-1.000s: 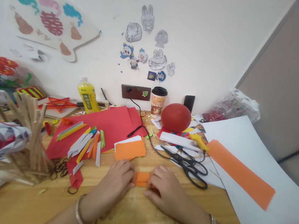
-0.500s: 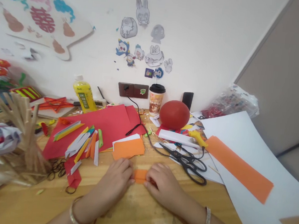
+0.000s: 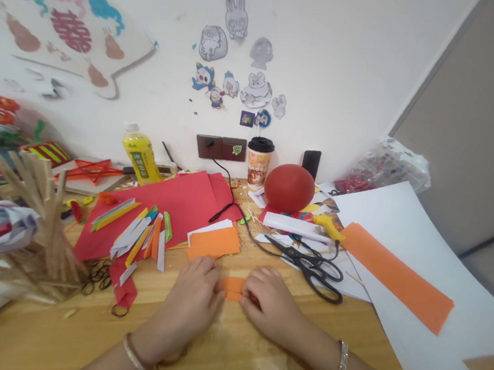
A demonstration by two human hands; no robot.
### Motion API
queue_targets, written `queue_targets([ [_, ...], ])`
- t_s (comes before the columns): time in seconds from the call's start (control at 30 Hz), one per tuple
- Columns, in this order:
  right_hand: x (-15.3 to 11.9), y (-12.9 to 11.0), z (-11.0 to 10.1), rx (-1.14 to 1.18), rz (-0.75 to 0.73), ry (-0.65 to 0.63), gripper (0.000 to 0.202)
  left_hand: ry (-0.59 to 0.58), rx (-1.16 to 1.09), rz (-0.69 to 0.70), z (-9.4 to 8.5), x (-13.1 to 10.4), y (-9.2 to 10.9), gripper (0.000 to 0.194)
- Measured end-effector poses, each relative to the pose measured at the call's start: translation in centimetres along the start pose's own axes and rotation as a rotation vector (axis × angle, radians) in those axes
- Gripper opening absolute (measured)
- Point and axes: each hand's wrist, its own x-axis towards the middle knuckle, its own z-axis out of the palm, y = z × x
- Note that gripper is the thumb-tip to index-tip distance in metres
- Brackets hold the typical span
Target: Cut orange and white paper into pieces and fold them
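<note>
A small orange paper strip point(image 3: 232, 288) with a crease along its length lies on the table between my hands. My left hand point(image 3: 201, 289) pinches its left end, fingers curled over the paper. At the other end my right hand point(image 3: 264, 296) grips it between thumb and bent fingers. Both hands rest low on the wood, and the strip's ends are hidden beneath the fingers. Just beyond them lie orange paper rectangles point(image 3: 214, 241) with white sheets under them. Black-handled scissors point(image 3: 309, 266) lie to the right of my right hand, blades partly apart.
Folded paper strips point(image 3: 135, 238) lie on red sheets point(image 3: 175, 195) at left, near wooden sticks point(image 3: 49, 217). Behind stand a yellow bottle point(image 3: 140, 156), a lidded cup point(image 3: 259, 163) and a red balloon point(image 3: 289, 188). A long orange strip point(image 3: 396, 277) crosses white paper point(image 3: 423, 356) at right.
Both hands stay on the orange paper strip at nearly the same spot. My left fingers have shifted slightly, and the crease along the strip shows more plainly. The whole view has moved a little.
</note>
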Motion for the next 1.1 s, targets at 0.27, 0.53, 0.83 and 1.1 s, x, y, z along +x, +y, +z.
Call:
queue_targets([
  [0.27,0.0,0.1,0.7,0.073,0.167,0.098,0.019,-0.018,-0.103,-0.064,-0.1,0.4,-0.2,0.006],
  [0.53,0.1,0.9,-1.0,0.218,0.172,0.010,0.017,-0.033,-0.110,-0.072,-0.2,0.3,-0.4,0.009],
  [0.83,-0.1,1.8,-3.4,0.339,0.121,-0.116,0.022,0.011,-0.164,-0.045,0.2,0.1,-0.7,0.010],
  [1.1,-0.8,0.6,-3.2,0.189,-0.285,-0.185,0.018,0.118,-0.006,-0.008,0.3,-0.3,-1.1,0.014],
])
